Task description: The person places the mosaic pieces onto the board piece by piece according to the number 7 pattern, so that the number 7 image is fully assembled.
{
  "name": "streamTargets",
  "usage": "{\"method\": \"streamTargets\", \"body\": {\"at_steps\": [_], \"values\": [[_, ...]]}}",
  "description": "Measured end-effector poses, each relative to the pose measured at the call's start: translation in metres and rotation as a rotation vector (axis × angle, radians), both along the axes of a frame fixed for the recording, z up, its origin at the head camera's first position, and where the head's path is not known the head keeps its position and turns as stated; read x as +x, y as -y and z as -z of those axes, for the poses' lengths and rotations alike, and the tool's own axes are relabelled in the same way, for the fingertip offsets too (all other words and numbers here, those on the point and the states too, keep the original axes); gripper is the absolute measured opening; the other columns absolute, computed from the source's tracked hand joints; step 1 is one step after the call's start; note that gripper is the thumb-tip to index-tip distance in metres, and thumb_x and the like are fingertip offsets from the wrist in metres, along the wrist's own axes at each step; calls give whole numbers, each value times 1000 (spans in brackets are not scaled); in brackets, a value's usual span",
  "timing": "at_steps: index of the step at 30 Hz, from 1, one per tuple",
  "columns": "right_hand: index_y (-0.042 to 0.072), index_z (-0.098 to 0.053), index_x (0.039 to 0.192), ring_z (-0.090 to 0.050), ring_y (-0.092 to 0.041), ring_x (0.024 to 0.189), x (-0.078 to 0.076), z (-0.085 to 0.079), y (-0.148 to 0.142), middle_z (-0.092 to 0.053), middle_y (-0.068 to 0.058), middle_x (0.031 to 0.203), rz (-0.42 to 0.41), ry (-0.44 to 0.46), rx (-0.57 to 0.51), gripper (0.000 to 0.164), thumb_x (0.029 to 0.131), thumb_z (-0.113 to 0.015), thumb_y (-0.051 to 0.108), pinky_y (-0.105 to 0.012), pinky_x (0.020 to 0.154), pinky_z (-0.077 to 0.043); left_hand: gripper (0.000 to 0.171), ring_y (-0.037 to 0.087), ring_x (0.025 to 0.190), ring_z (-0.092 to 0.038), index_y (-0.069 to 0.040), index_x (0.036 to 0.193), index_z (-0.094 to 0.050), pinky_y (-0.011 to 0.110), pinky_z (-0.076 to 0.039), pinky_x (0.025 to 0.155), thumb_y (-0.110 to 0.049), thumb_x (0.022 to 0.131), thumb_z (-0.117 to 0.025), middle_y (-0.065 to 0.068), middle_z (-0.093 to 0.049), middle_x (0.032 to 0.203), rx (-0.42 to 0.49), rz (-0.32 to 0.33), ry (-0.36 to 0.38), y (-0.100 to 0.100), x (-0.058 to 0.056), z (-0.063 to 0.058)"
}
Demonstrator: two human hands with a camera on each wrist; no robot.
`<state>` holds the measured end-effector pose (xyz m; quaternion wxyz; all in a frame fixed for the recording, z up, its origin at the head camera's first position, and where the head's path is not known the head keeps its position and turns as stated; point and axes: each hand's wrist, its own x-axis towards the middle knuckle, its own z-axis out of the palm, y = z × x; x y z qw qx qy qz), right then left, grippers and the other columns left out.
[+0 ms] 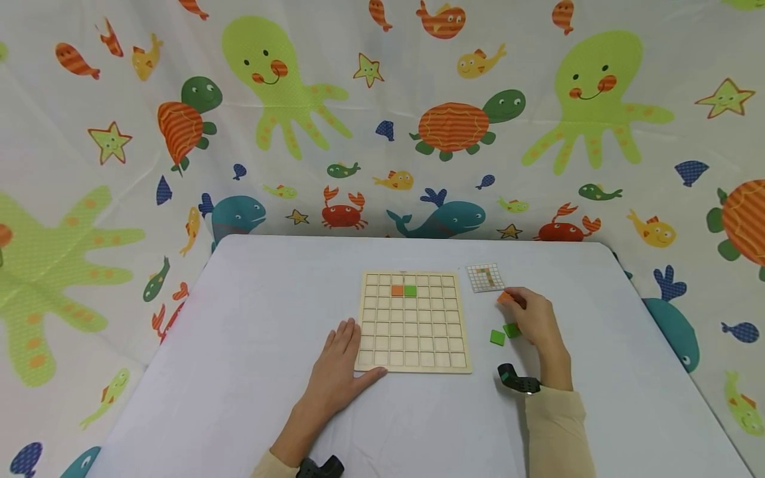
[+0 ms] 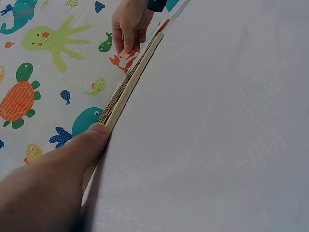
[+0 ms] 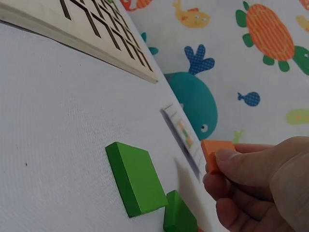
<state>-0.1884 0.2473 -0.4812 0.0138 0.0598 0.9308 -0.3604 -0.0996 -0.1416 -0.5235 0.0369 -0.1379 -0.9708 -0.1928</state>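
My right hand (image 1: 536,320) pinches an orange square tile (image 3: 215,151) between thumb and fingers, held above the table at the right. Two green square tiles lie below it: one flat (image 1: 497,338), the other (image 1: 511,330) partly under the hand. A wooden grid board (image 1: 412,338) lies in the middle, with an orange tile (image 1: 397,291) and a green tile (image 1: 410,291) side by side in its second row. Against the board's lower left corner rests my left hand (image 1: 337,372), fingers straight along the left edge and thumb (image 2: 94,137) at the near edge.
A small pattern card (image 1: 485,277) with a printed grid and coloured squares lies right of the board's upper corner. White cloth covers the table (image 1: 269,299). Behind it hangs a curtain (image 1: 370,139) with sea animals. Each wrist wears a black device (image 1: 517,380).
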Motion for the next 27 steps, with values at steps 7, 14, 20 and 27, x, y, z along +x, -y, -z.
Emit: {"method": "streamTargets", "body": {"at_steps": [7, 14, 20, 27], "values": [[2, -60, 131, -60, -30, 101, -4, 0, 8, -65, -21, 121, 17, -8, -35, 36, 102, -60, 23, -34, 82, -53, 102, 32, 155, -23, 4, 154, -33, 49, -22, 127, -70, 88, -58, 20, -28, 164, 1, -3, 1, -1, 1, -2], [3, -59, 125, -61, -29, 100, -9, 2, 14, -65, -20, 119, 44, 0, -34, 33, 101, -61, 25, -31, 80, -54, 102, 32, 155, -23, 4, 154, -33, 49, -21, 127, -70, 88, -58, 20, -27, 164, -1, -2, 6, 0, 0, -2], [1, -58, 124, -62, -28, 97, -9, 2, 19, -66, -20, 115, 13, -32, -39, 33, 101, -61, 25, -29, 76, -52, 102, 33, 154, -23, 5, 153, -33, 49, -22, 127, -69, 88, -59, 21, -28, 163, -6, 2, -6, 0, 0, -2], [2, -60, 121, -62, -27, 94, -11, 3, 27, -67, -18, 110, -11, -58, -31, 33, 100, -63, 27, -27, 75, -51, 101, 34, 154, -24, 5, 153, -34, 50, -22, 126, -68, 88, -60, 21, -29, 163, 9, 7, -13, -1, 2, -1]]}}
